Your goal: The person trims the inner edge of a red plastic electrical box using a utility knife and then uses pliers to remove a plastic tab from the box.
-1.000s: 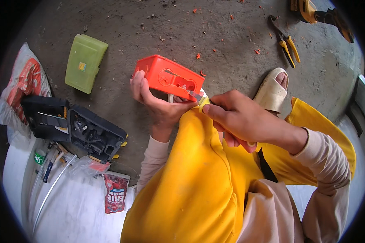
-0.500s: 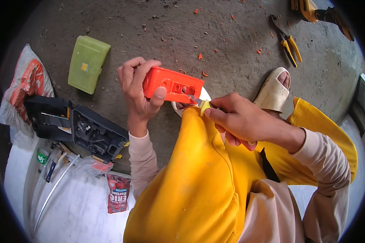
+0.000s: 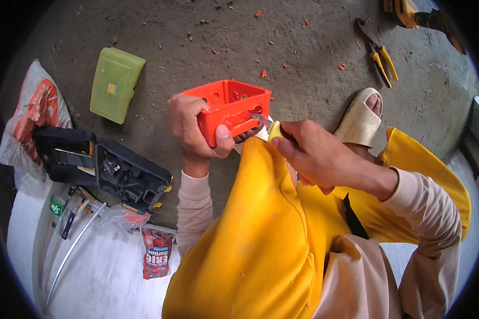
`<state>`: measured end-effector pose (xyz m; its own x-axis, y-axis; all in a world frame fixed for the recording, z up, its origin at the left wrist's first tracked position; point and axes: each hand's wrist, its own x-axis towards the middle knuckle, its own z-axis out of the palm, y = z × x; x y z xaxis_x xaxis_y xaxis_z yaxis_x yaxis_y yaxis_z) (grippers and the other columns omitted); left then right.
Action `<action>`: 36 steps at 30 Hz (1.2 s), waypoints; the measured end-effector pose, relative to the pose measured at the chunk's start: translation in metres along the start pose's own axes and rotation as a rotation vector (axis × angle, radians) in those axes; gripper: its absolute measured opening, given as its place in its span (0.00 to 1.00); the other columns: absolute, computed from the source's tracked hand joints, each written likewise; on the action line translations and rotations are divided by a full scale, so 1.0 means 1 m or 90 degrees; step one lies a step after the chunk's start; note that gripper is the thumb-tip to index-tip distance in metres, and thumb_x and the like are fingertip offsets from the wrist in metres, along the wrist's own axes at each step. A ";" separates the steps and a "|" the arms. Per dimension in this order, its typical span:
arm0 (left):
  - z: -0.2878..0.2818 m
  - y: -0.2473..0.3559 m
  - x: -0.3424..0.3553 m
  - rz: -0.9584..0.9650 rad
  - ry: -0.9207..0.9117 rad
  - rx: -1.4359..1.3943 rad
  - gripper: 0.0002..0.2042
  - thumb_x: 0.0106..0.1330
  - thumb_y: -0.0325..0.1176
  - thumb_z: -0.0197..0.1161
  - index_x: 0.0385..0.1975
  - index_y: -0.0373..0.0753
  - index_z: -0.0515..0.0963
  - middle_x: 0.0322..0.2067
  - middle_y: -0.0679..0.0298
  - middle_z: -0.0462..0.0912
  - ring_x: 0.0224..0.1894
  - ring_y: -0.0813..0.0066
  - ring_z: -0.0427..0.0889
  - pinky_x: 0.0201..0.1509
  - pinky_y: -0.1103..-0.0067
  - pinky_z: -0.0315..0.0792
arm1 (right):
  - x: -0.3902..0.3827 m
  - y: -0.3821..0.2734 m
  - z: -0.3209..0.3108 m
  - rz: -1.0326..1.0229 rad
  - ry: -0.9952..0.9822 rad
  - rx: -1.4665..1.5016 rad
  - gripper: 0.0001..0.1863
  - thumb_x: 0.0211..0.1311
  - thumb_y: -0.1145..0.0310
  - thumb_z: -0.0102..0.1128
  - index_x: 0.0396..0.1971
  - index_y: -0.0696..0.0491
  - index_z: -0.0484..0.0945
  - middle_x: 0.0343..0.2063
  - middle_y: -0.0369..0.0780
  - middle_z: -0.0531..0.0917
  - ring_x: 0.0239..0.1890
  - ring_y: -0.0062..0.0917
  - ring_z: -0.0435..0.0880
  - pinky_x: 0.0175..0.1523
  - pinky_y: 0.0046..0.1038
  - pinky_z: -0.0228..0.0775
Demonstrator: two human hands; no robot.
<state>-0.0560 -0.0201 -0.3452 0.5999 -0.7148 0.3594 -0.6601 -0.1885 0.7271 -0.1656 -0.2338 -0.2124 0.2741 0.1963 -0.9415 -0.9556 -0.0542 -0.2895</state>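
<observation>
An orange-red plastic electrical box is gripped at its left end by my left hand, thumb on the near wall and fingers round the far side. Its open top faces up, showing round holes in the inner walls. A rough-edged slot runs along the near wall. My right hand is wrapped round the yellow handle of a knife. The short metal blade touches or lies very close to the right end of that slot. Both hands are above my yellow-clad knee.
Orange shavings dot the concrete floor. Yellow-handled pliers and part of a yellow power tool lie far right. A green case, an open black toolbox, a plastic sack and a red packet are at left.
My left hand has tilted the box so its open top now shows and its slotted wall faces me. The knife has shifted slightly right and up with my right hand.
</observation>
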 end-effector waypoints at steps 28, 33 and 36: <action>0.007 0.008 -0.023 -0.033 0.057 0.009 0.23 0.61 0.51 0.63 0.41 0.35 0.68 0.33 0.57 0.68 0.33 0.64 0.71 0.37 0.68 0.68 | -0.018 -0.003 -0.025 0.089 -0.058 0.046 0.23 0.77 0.59 0.47 0.35 0.68 0.74 0.17 0.46 0.80 0.08 0.27 0.74 0.12 0.31 0.66; 0.007 0.010 -0.022 -0.029 0.047 0.027 0.23 0.60 0.51 0.63 0.40 0.36 0.69 0.33 0.57 0.69 0.32 0.63 0.71 0.36 0.67 0.68 | -0.014 0.000 -0.026 0.090 -0.056 0.082 0.24 0.77 0.57 0.47 0.33 0.67 0.74 0.17 0.45 0.80 0.08 0.28 0.75 0.12 0.31 0.66; 0.007 0.012 -0.023 -0.053 0.063 0.017 0.21 0.57 0.50 0.64 0.39 0.39 0.70 0.33 0.59 0.71 0.33 0.61 0.72 0.39 0.65 0.69 | -0.013 0.000 -0.026 0.095 -0.054 0.087 0.24 0.77 0.56 0.47 0.31 0.66 0.74 0.17 0.45 0.80 0.07 0.28 0.74 0.12 0.31 0.66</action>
<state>-0.0805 -0.0108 -0.3490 0.6937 -0.6266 0.3550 -0.6170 -0.2628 0.7418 -0.1663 -0.2614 -0.2047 0.1241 0.2776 -0.9526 -0.9922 0.0427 -0.1168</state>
